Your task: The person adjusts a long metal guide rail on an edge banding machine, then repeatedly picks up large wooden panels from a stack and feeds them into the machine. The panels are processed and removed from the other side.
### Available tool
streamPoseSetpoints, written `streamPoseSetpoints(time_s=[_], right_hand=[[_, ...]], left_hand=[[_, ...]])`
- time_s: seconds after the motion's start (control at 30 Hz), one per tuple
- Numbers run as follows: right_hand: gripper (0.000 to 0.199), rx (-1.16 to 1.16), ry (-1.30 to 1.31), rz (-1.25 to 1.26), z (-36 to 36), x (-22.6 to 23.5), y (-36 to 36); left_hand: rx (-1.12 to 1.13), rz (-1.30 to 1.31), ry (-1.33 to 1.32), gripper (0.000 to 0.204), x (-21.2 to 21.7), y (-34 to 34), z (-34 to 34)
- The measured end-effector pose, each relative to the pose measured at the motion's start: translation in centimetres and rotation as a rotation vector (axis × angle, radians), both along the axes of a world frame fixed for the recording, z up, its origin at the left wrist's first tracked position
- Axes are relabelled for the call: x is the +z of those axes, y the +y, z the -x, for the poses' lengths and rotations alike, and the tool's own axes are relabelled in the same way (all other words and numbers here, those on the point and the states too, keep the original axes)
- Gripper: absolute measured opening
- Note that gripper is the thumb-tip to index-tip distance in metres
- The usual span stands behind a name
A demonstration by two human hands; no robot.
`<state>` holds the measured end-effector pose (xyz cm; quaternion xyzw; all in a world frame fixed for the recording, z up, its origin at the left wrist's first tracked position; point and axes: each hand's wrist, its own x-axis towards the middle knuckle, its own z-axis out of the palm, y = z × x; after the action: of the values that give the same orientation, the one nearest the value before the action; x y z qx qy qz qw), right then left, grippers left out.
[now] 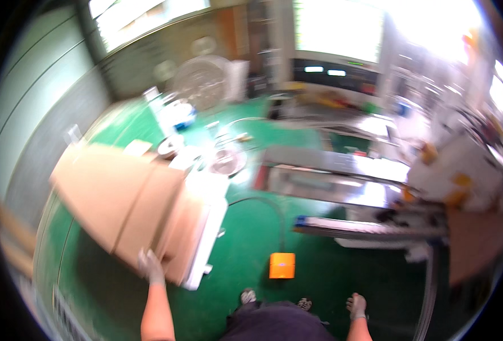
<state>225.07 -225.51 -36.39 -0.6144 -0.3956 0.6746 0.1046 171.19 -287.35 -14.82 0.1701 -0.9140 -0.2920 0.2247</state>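
My left hand (151, 266), in a pale glove, reaches to the near edge of a stack of flat brown cardboard cartons (120, 193). Its blurred fingers stretch over the top carton and seem to touch it; no firm hold on it shows. Low on the right is my right hand (356, 305), also gloved, held away from everything, its fingers loosely apart and nothing in them. The cartons lie on a low white-edged support (208, 238), tilted across the left side of the view.
An orange box-shaped foot pedal (282, 265) with a black cable lies on the green floor (251, 227) before my feet. To the right, a metal rail (371, 226) juts from machinery (462, 165). A round fan (201, 82) and several containers stand farther back.
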Motion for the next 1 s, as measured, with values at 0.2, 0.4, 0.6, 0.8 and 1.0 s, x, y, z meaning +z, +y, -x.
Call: streamPoseSetpoints(time_s=[0.2,0.4,0.6,0.8,1.0], right_hand=[[0.023,0.628,-0.053,-0.063,16.0,4.8,-7.1],[0.034,1.152,-0.227,-0.240,18.7,5.8,-11.8],[0.037,1.004,-0.416,-0.217,18.6,15.3,-18.4],[0.036,0.876,-0.428,-0.124,14.3,16.5,-18.0],[0.040,1.200,-0.482,-0.156,15.0,13.6,-17.1]], left_hand=[[0.600,-0.918,0.273,0.064,-6.3,-25.5,0.6],[0.755,-0.552,0.336,0.056,-7.3,-31.3,4.4],[0.544,-1.074,0.056,0.046,-8.5,-37.6,12.8],[0.601,-0.595,-0.211,0.069,-10.9,-41.3,14.7],[0.532,-0.958,-0.044,0.056,-8.7,-39.9,12.4]])
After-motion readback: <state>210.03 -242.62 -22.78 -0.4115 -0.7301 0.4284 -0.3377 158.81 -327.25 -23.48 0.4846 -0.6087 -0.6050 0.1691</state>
